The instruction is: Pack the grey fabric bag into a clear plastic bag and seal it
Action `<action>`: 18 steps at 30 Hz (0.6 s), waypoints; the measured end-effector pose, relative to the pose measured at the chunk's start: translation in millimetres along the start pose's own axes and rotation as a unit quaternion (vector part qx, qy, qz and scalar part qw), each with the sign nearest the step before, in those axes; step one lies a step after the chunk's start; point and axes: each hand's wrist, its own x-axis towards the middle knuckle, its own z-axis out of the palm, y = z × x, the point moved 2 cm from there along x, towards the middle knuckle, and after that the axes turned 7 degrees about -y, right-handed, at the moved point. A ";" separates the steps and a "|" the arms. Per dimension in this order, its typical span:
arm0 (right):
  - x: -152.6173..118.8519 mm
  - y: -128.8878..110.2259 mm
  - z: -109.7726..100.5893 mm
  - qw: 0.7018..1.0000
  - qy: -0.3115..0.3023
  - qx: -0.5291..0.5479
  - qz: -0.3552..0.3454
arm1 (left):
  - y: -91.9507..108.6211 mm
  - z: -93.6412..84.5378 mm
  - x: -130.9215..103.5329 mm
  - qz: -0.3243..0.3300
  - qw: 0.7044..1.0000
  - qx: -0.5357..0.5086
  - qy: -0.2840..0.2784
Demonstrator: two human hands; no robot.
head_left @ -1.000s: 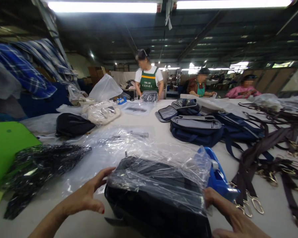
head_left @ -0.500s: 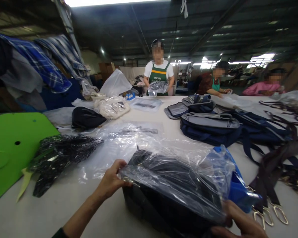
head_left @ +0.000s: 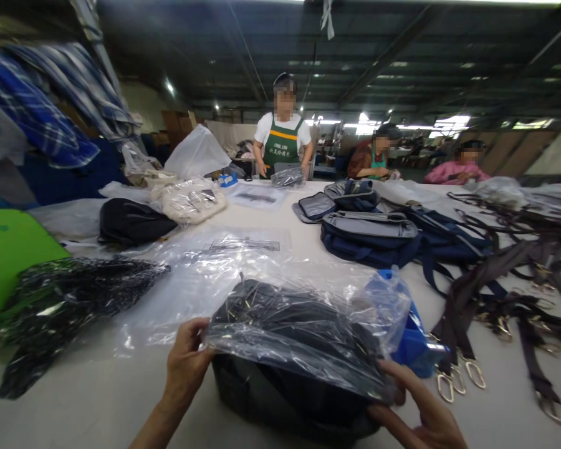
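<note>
A black bag (head_left: 285, 390) sits on the table before me, its upper part inside a clear plastic bag (head_left: 280, 346). The plastic's near edge lies across the front of the black bag. At the left corner of that edge, my left hand (head_left: 189, 355) pinches the plastic between thumb and fingers. My right hand (head_left: 414, 402) is closed on the plastic at the right corner, thumb below and fingers above. Behind the right end of the bag, a blue object (head_left: 414, 343) shows partly under the plastic.
Navy bags (head_left: 369, 237) lie at the right, beyond dark straps (head_left: 467, 299) with metal clips. Crinkled black plastic (head_left: 75, 299) and a green board (head_left: 19, 255) are at the left. Flat clear bags (head_left: 182, 293) spread behind the black bag. A co-worker (head_left: 283, 140) stands across the table.
The view has swung right, so most things sit farther left. Both hands keep their hold on the plastic. The co-worker opposite has lowered a plastic-wrapped item toward the table.
</note>
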 end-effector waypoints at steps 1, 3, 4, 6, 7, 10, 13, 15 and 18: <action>4.7 -5.3 -2.7 1.000 -0.022 0.001 -0.017 | -0.3 -1.1 0.2 0.009 1.000 0.008 0.000; 14.0 -14.9 -7.0 0.998 -0.058 0.009 -0.033 | 0.1 -3.6 2.6 0.048 0.998 0.030 -0.015; 17.6 -18.4 -8.7 0.997 -0.063 0.012 -0.033 | 0.7 -4.9 4.4 0.079 0.995 0.045 -0.027; 21.4 -22.4 -10.6 0.997 -0.063 0.015 -0.038 | 1.4 -7.6 8.0 0.140 0.985 0.082 -0.050; 21.2 -22.8 -11.1 0.997 -0.061 0.011 -0.043 | 1.3 -9.0 9.4 0.167 0.980 0.097 -0.057; 13.9 -19.5 -10.4 0.996 -0.067 -0.009 -0.059 | -0.7 -12.4 10.8 0.213 0.968 0.116 -0.059; 2.7 -16.2 -6.7 0.995 -0.044 -0.038 -0.082 | -3.6 -12.0 9.3 0.221 0.966 0.113 -0.068; -2.7 -16.5 -2.5 0.996 -0.013 -0.043 -0.073 | -4.9 -10.5 8.5 0.208 0.969 0.108 -0.076; -5.7 -18.8 5.2 1.000 -0.001 -0.018 -0.022 | -3.7 -9.0 8.6 0.185 0.972 0.104 -0.096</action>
